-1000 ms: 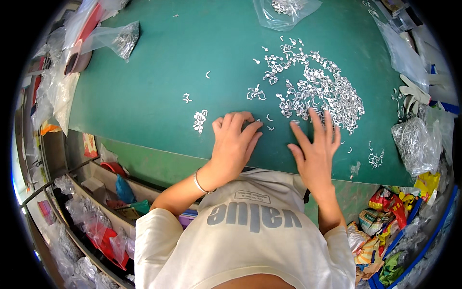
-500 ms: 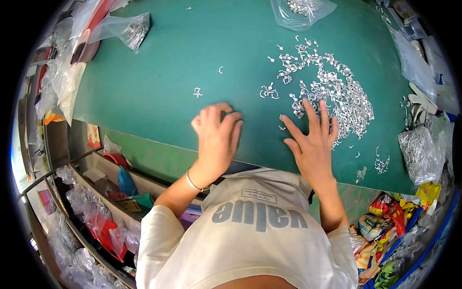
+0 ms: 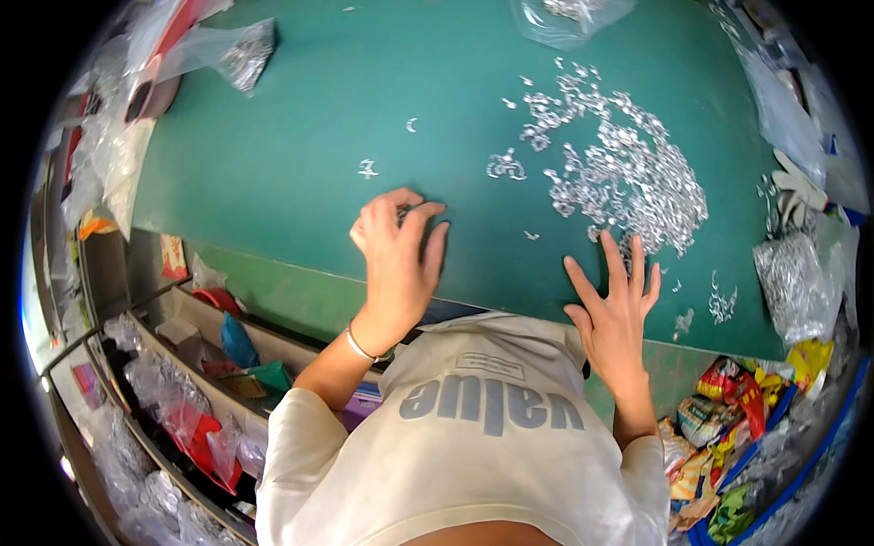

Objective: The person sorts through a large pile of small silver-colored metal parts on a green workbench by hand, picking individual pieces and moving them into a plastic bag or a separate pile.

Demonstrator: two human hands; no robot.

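A wide pile of small silvery metal pieces (image 3: 637, 173), some curved and some with round ends, spreads over the right part of the green table (image 3: 300, 136). My right hand (image 3: 616, 314) lies with fingers spread at the pile's near edge, its fingertips by the lowest pieces. To the left, my left hand (image 3: 396, 255) rests on the tabletop with its fingers curled inward. Something small and greyish shows among those fingers, too hidden to name. Beyond this hand lie a small cluster of pieces (image 3: 368, 168) and a lone curved piece (image 3: 411, 126). Another cluster (image 3: 506, 166) sits between hand and pile.
Clear bags of metal parts stand at the far left (image 3: 248, 56), far edge (image 3: 574, 18) and right (image 3: 797, 282). A white glove (image 3: 799, 187) lies at the right edge. Open drawers (image 3: 273, 355) are below left; colourful packets (image 3: 728, 409) below right.
My right hand has drawn back toward me and slightly right, away from the pile's left side. My left hand has shifted slightly left, its fingers still curled.
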